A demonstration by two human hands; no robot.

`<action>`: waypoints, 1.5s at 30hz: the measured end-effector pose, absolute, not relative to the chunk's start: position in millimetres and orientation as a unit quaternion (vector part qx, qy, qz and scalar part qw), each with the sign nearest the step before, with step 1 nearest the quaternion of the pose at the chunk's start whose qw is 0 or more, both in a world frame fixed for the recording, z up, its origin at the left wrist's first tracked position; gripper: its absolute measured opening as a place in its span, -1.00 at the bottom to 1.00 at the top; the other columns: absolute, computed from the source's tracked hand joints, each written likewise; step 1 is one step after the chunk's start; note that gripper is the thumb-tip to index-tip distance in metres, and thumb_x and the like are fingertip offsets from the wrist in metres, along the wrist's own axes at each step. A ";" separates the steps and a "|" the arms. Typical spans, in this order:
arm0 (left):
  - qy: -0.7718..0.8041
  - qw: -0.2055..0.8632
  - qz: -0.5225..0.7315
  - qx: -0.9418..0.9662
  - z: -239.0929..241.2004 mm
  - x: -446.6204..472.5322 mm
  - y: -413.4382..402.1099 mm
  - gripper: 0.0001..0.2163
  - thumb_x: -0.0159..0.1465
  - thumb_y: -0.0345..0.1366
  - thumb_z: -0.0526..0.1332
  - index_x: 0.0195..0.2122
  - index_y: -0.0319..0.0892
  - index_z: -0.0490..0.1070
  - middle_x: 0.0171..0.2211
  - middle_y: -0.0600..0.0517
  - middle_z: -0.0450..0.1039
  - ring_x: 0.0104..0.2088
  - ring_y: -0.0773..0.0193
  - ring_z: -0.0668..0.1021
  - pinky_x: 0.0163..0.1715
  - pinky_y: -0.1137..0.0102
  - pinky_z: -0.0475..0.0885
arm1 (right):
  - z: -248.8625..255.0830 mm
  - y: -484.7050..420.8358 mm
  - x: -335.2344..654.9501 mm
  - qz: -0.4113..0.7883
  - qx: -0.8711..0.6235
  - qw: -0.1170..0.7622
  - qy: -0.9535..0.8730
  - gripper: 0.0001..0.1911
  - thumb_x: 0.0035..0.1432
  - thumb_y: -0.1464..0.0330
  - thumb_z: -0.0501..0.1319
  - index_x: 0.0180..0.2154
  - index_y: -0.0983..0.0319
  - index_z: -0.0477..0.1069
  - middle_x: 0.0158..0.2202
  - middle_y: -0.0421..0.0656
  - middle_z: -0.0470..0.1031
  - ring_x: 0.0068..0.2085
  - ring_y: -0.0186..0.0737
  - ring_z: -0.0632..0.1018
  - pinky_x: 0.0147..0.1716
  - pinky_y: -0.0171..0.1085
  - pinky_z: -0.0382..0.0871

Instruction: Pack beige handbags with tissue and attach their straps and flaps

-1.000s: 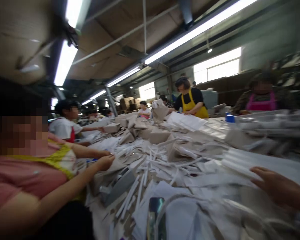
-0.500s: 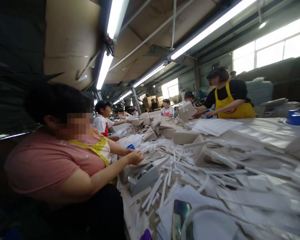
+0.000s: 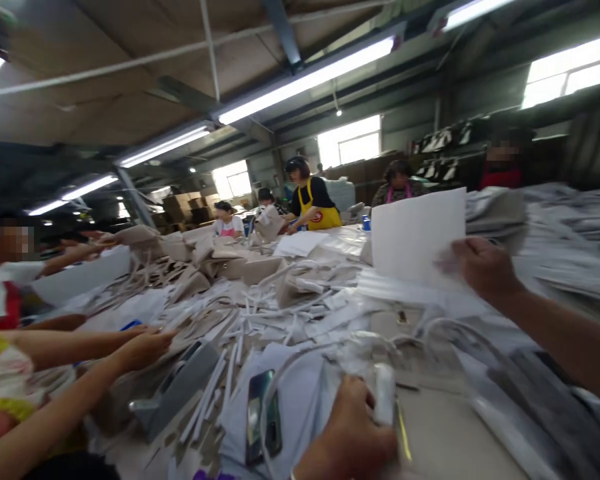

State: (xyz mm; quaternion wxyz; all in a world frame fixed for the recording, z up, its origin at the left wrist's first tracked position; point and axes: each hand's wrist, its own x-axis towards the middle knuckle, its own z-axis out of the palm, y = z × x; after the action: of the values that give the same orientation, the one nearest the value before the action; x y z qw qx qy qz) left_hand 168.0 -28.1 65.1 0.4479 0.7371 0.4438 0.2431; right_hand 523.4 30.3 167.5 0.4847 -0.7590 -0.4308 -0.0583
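Observation:
My right hand (image 3: pixel 487 270) is raised at the right, its fingers closed on the edge of a white sheet (image 3: pixel 417 233) that stands upright. Low in the middle, my left hand (image 3: pixel 353 430) has its fingers curled, and what they hold is hidden. Beside its fingertips is a white-wrapped, tube-like piece (image 3: pixel 384 393). A beige bag (image 3: pixel 445 427) lies just right of this hand. Left of it, a phone (image 3: pixel 263 417) rests on white sheets, partly crossed by a pale strap.
A grey tape dispenser (image 3: pixel 180 387) and several white tubes (image 3: pixel 213 393) lie to the left. Beyond is a heap of beige bags (image 3: pixel 205 250). A co-worker's hands (image 3: pixel 145 347) reach in from the left; a person in a yellow apron (image 3: pixel 313 200) stands across the table.
The view has swung to the right. Both my hands have come into view, the right one with a white sheet in it. The nearby co-worker has shifted toward the left edge.

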 end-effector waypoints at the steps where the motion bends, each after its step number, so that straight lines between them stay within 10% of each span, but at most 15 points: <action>1: 0.449 0.415 0.265 0.746 63.0 171.5 -32.2 -0.78 -0.07 -0.39 0.36 -0.44 -0.12 0.33 -0.29 0.00 0.47 -0.21 0.14 0.48 -0.24 0.35 0.36 | 159.7 13.4 525.1 -0.030 -0.769 0.482 -0.418 -0.61 0.41 0.24 0.00 -0.11 0.39 0.47 -0.24 0.06 0.59 -0.24 -0.14 0.55 -0.23 -0.20 0.37; 5: 0.381 0.515 0.298 0.707 65.4 160.7 -35.5 -0.87 0.15 -0.30 0.30 -0.36 -0.15 0.34 -0.43 0.08 0.41 -0.38 0.26 0.47 -0.38 0.42 0.33 | 107.8 -47.4 501.2 0.104 -0.784 0.463 -0.400 -0.59 0.27 0.13 0.05 -0.22 0.30 0.51 -0.45 -0.13 0.57 -0.46 -0.21 0.52 -0.47 -0.29 0.31; 13: 0.329 0.588 0.294 0.678 66.5 128.6 -32.7 -0.74 0.07 -0.28 0.35 -0.20 -0.20 0.52 -0.12 -0.10 0.54 -0.11 0.08 0.55 -0.22 0.37 0.42 | 41.0 -111.5 459.1 0.247 -0.774 0.324 -0.484 -0.83 -0.07 0.28 0.16 -0.61 0.19 0.27 -0.61 -0.24 0.30 -0.51 -0.26 0.34 -0.51 -0.28 0.10; 16: 0.390 0.576 0.250 0.673 61.9 128.0 -9.7 -0.70 -0.05 -0.35 0.26 -0.25 -0.19 0.57 0.00 -0.10 0.51 0.00 0.04 0.52 -0.19 0.36 0.42 | 46.4 -118.7 457.4 0.284 -0.749 0.315 -0.510 -0.83 -0.06 0.27 0.17 -0.58 0.19 0.26 -0.60 -0.26 0.28 -0.52 -0.28 0.31 -0.52 -0.30 0.11; 22: 0.475 0.554 0.220 0.648 39.7 158.7 14.7 -0.64 0.07 -0.20 0.29 -0.12 -0.25 0.52 -0.35 -0.03 0.58 -0.34 0.12 0.58 -0.35 0.35 0.44 | 45.1 -131.2 464.3 0.350 -0.680 0.340 -0.547 -0.55 0.10 -0.04 0.16 -0.53 0.20 0.31 -0.53 -0.24 0.31 -0.45 -0.25 0.32 -0.43 -0.27 0.20; 28: 0.458 0.567 0.215 0.650 30.0 164.1 13.3 -0.43 0.14 -0.20 0.23 0.19 -0.29 0.37 -0.22 -0.08 0.64 -0.28 0.07 0.64 -0.34 0.34 0.48 | 35.5 -145.0 474.3 0.446 -0.690 0.417 -0.388 -0.46 0.13 -0.01 0.05 -0.09 0.23 0.50 -0.41 -0.18 0.47 -0.52 -0.27 0.35 -0.50 -0.27 0.20; 34: 0.464 0.445 0.244 0.726 46.2 160.5 6.5 -0.37 0.08 -0.40 0.20 0.25 -0.35 0.36 0.14 -0.18 0.50 0.13 0.02 0.54 0.21 0.26 0.34 | 23.5 -136.1 460.8 0.285 -0.765 0.307 -0.489 -0.35 -0.12 0.08 0.34 0.03 0.17 0.49 -0.10 -0.08 0.58 -0.12 -0.01 0.54 -0.14 -0.21 0.36; 39: 0.466 0.388 0.200 0.770 69.2 163.2 -5.3 -0.54 0.12 -0.36 0.15 0.04 -0.31 0.57 0.06 -0.15 0.57 0.14 -0.02 0.54 0.25 0.17 0.31 | 21.1 -137.7 462.3 0.349 -0.790 0.299 -0.406 -0.07 -0.24 0.22 0.37 0.22 0.33 0.28 -0.40 -0.18 0.52 -0.38 -0.17 0.49 -0.41 -0.28 0.28; 45: 0.507 0.373 0.233 0.741 68.3 158.8 -5.1 -0.59 0.05 -0.29 0.24 -0.06 -0.21 0.62 -0.01 -0.10 0.61 0.13 -0.09 0.55 0.21 0.14 0.37 | 35.1 -167.2 469.2 0.525 -0.640 0.498 -0.259 -0.38 -0.19 0.20 0.28 -0.03 0.31 0.45 -0.55 -0.35 0.23 -0.62 -0.46 0.10 -0.61 -0.35 -0.11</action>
State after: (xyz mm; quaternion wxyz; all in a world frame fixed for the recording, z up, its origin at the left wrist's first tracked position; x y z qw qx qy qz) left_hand 158.8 -5.1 68.3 0.3726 0.7414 0.5072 0.2328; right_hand 469.2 -167.2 35.1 0.4980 -0.6397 -0.2591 0.5251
